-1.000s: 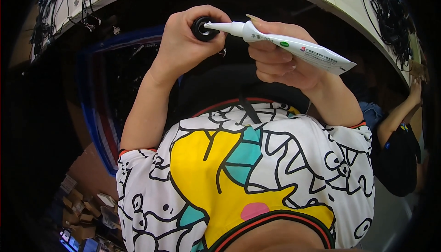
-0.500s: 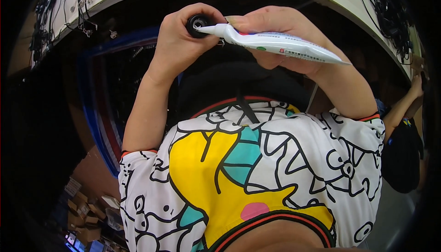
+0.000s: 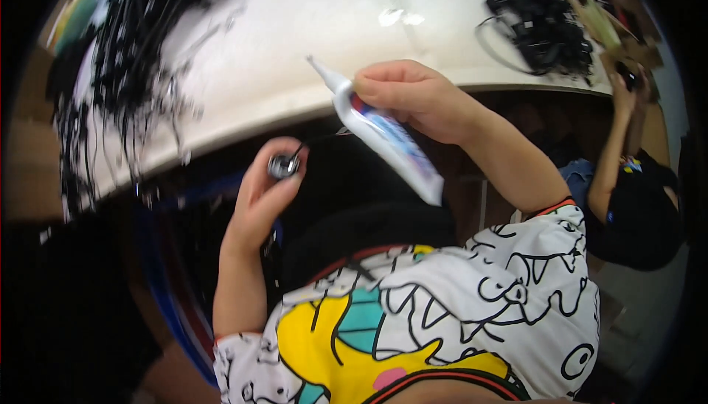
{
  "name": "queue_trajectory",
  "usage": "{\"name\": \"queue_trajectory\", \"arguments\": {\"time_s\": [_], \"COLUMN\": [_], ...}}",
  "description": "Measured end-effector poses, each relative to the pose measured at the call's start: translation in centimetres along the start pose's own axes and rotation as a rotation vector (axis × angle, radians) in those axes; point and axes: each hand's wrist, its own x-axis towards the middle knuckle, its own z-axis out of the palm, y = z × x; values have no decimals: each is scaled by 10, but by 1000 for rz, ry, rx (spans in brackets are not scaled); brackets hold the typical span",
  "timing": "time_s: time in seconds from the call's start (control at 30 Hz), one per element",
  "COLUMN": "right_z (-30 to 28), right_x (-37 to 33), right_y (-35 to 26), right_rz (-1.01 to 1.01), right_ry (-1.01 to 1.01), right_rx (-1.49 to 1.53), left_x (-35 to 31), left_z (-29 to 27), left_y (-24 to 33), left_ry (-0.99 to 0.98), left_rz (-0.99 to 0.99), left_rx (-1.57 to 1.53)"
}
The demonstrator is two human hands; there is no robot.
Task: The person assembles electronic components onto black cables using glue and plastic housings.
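Note:
A white glue-like tube [image 3: 394, 150] with a long tapered nozzle and blue and red print is pinched between the thumb and fingers of my right hand [image 3: 413, 98]. Its nozzle points up and left over the table edge, apart from the other part. My left hand [image 3: 259, 197] is wrapped round a small black cylindrical part [image 3: 283, 166], its round end facing up with a shiny ring in it. A thin dark wire seems to run off that part to the right; blur hides where it ends.
A white table [image 3: 295, 13] curves across the far side. Bundles of black cables [image 3: 140, 43] hang over its left edge, and a black cable pile [image 3: 531, 21] lies at the right. Another person [image 3: 634, 205] in black works at the far right. A blue-edged frame [image 3: 162, 271] stands lower left.
My right hand has drawn the tube's nozzle out of the black part and away from it. Both hands sit lower in the picture, and more of the table shows.

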Motion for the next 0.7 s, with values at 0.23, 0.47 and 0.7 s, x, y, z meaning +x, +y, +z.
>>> {"name": "queue_trajectory", "arguments": {"time_s": [0.23, 0.47, 0.7], "right_z": [-107, -113, 27], "right_x": [42, 58, 7], "right_y": [-28, -36, 47], "right_rz": [-139, -741, -37], "right_ry": [528, 894, -243], "right_rx": [-607, -1598, -882], "left_x": [1, 18, 10], "left_z": [11, 15, 6], "left_y": [1, 6, 11], "left_ry": [-22, 38, 84], "left_rz": [82, 214, 326], "left_rx": [-43, 74, -80]}}
